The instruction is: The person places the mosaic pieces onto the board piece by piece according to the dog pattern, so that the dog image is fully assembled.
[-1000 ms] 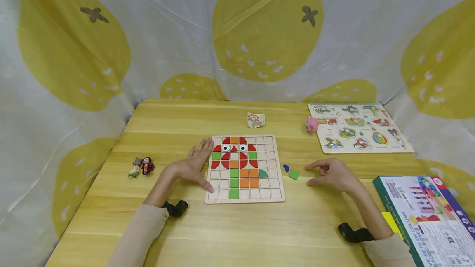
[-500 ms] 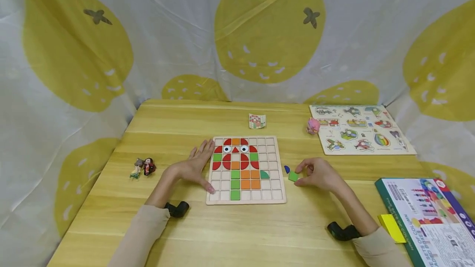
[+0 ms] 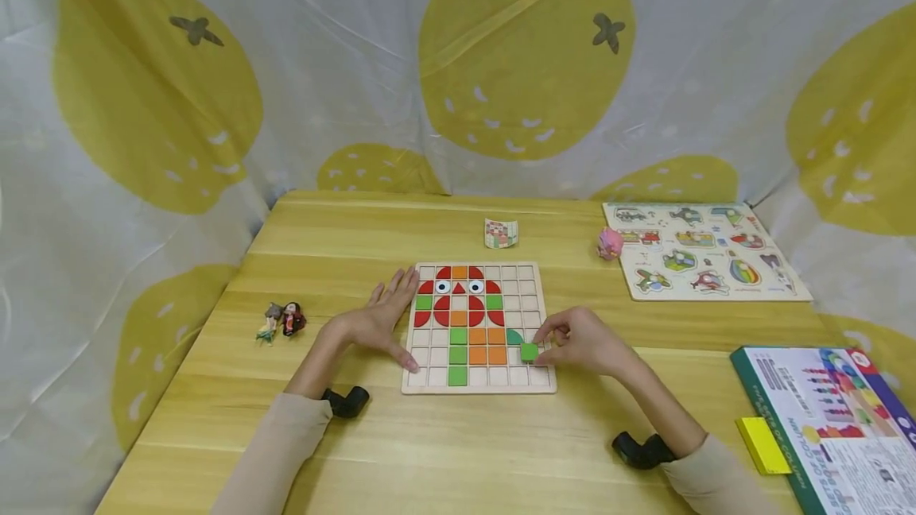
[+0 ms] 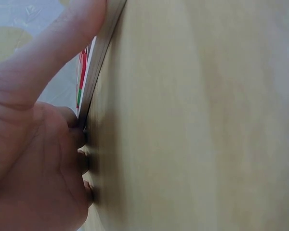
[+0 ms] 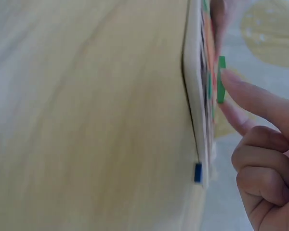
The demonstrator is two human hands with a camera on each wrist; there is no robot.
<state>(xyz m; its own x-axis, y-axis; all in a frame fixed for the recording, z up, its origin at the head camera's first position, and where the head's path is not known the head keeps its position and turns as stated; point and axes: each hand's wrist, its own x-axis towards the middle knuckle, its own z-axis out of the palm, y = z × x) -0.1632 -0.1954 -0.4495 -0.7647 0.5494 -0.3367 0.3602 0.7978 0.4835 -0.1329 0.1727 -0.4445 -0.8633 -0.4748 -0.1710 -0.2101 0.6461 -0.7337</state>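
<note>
A wooden grid board holds red, orange and green tiles set in an owl-like pattern with two round eyes. My left hand spreads along its left edge, thumb resting on the lower left corner. My right hand pinches a green square tile between thumb and index finger, over the right part of the grid. That tile shows edge-on above the board in the right wrist view. A teal quarter-circle tile lies in a cell just beyond it. In the right wrist view, a blue piece sits beside the board's edge.
A small pattern card lies behind the board. At the back right are a pink toy and a wooden picture puzzle. A boxed set and a yellow block lie at right, two small figurines at left.
My right hand has moved left, picked up the green square tile from beside the board and carried it over the grid. The left hand stays at the board's edge.
</note>
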